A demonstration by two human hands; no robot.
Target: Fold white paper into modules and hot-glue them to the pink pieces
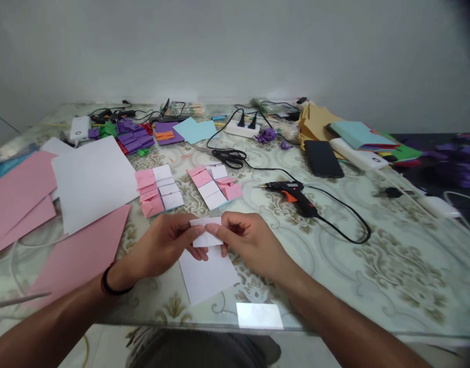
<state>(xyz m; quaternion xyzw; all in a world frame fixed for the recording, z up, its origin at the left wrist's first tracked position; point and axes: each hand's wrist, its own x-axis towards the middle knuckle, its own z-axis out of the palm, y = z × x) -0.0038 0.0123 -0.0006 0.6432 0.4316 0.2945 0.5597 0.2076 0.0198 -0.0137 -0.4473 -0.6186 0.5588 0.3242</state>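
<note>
Both hands, L (164, 245) & R (244, 240), pinch small white paper strip (207, 235), folded w/ creased edges.

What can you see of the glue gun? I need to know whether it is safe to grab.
The glue gun is black with an orange trigger and lies on its side on the glass-topped table, nozzle pointing left toward the folded papers. A black cord loops from its handle, to the right and back. Nothing touches it; both hands are apart from it, holding white paper.
</note>
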